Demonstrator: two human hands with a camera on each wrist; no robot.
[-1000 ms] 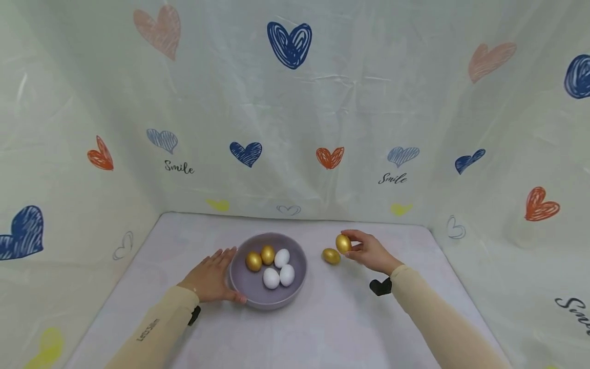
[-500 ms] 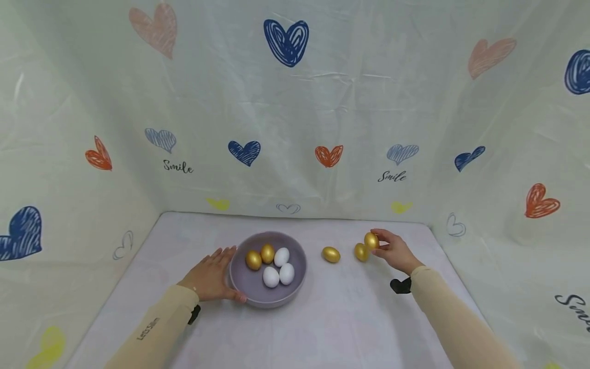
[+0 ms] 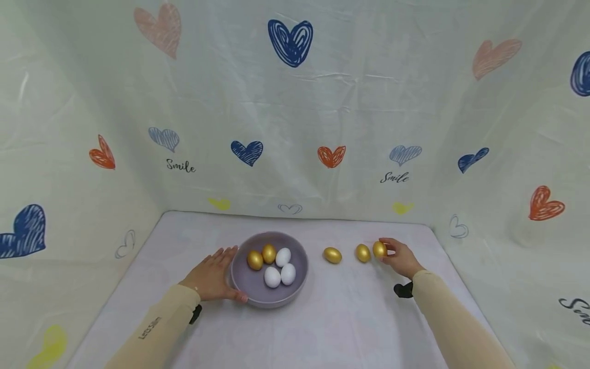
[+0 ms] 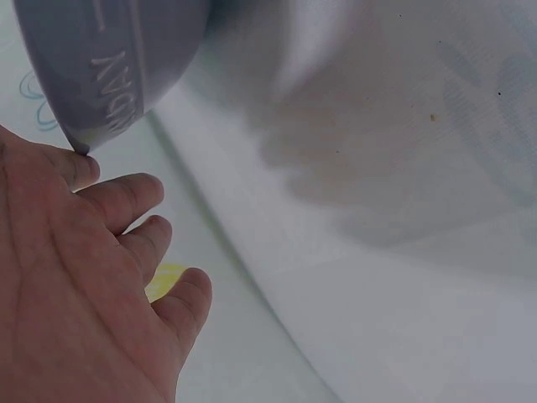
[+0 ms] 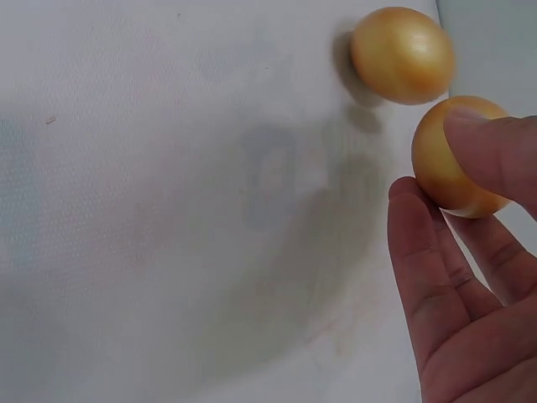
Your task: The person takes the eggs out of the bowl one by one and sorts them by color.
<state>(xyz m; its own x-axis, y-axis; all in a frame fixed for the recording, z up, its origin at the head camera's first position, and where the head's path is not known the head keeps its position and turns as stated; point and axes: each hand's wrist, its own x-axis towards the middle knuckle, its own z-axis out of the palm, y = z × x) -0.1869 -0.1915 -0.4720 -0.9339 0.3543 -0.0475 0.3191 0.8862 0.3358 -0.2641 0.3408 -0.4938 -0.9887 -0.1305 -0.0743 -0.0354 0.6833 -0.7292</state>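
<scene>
Right hand (image 3: 402, 258): fingers (image 5: 495, 155) pinching a gold egg (image 3: 380, 249), which is sitting on the desk (image 3: 341, 318) at the right end of a row. Second gold egg (image 3: 363, 253) lying just beside it; third gold egg (image 3: 332, 255) lying further left, apart. Left hand (image 3: 209, 277): fingers relaxed and straight, resting against the outer wall of a grey bowl (image 3: 299, 287), which is holding two gold and three white eggs.

Five eggs (image 3: 272, 277) lay in the round grey bowl (image 3: 270, 300), left hand (image 3: 210, 277) against its left wall, three gold eggs (image 3: 362, 253) in a row to its right, right hand (image 3: 400, 258) at the farthest.
</scene>
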